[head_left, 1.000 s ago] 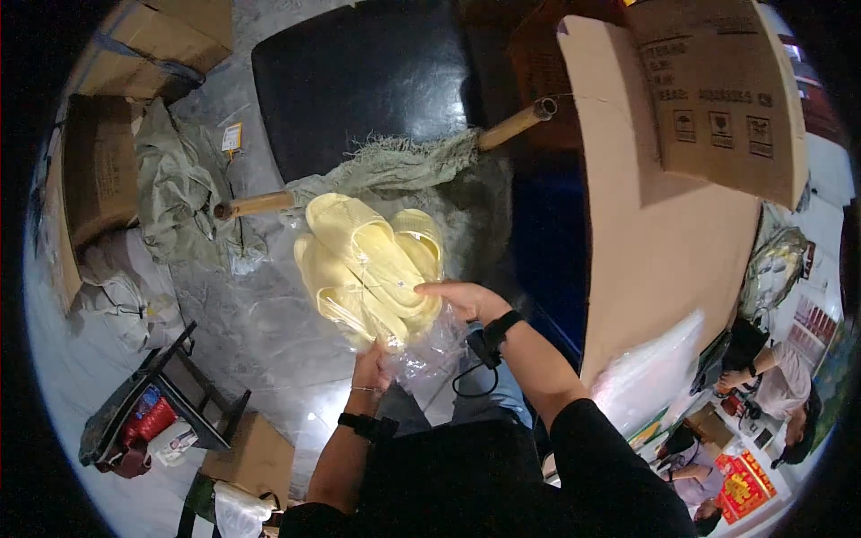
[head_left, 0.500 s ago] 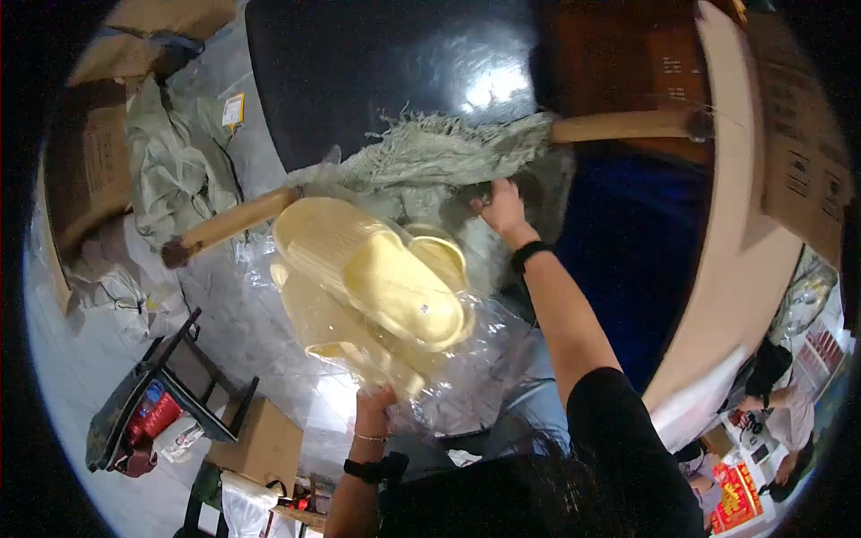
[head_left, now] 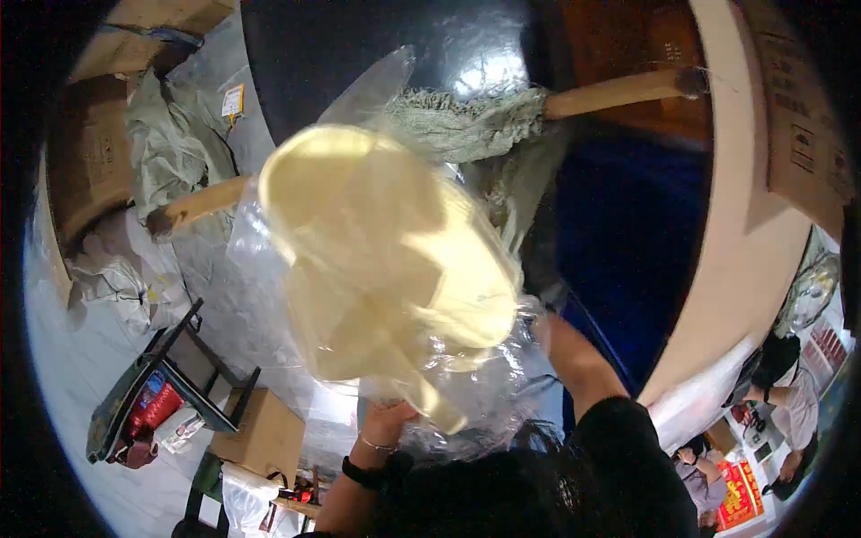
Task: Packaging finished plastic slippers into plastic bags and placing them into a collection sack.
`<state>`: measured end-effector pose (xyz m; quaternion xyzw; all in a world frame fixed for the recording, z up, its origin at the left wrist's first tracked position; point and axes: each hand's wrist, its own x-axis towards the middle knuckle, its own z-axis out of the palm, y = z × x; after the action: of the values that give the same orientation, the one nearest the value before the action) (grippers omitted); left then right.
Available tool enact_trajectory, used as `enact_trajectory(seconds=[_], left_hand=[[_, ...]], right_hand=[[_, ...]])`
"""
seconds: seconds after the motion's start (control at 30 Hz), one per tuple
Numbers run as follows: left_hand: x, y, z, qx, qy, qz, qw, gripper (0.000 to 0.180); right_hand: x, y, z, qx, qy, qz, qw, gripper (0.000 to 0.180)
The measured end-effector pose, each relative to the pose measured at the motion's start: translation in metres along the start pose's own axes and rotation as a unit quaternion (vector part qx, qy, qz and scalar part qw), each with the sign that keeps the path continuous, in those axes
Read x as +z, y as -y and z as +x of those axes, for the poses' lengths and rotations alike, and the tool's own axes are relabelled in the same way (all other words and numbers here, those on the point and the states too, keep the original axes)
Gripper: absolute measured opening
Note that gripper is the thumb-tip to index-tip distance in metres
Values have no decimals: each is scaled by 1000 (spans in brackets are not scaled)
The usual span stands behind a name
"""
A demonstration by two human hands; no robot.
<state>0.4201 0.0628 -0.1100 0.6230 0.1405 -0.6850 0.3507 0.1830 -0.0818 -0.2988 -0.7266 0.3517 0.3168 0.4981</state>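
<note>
Pale yellow slippers (head_left: 475, 269) in a clear plastic bag (head_left: 498, 394) fill the middle of the view, blurred by motion. My left hand (head_left: 390, 415) is closed on the lower part of this bag, below the slippers. My right hand is mostly hidden behind the bag's right side; only the wrist and forearm (head_left: 578, 359) show, so its fingers cannot be made out. Behind the slippers is a grey-green woven sack (head_left: 475, 123) with a frayed edge. Wooden bars (head_left: 619, 94) stick out on both sides of it.
A black sheet-like surface (head_left: 386, 36) lies beyond the sack. At right stands a large open cardboard box (head_left: 717, 233) with dark blue inside. A black-framed stand with a bag (head_left: 152, 403) and a small carton (head_left: 260, 430) are at lower left. Other people (head_left: 794, 403) are at lower right.
The bagged slippers have risen toward me and tilted, now covering more of the sack. My right hand has left the sack and drawn back to the bag's right side.
</note>
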Motion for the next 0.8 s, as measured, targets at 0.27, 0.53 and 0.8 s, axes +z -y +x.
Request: enact_trajectory(seconds=[0.27,0.53,0.8], left_hand=[[115,-18,40,11,228,-9,974,24],[150,0,81,-35,339,-135,930,35],[151,3,135,51,307,7,950,25]], right_hand=[[43,32,-112,-54,26,-51,997,43],[86,82,-116,-72,82,-67,992,52],[106,67,-100,-155,-102,-41,982,32]])
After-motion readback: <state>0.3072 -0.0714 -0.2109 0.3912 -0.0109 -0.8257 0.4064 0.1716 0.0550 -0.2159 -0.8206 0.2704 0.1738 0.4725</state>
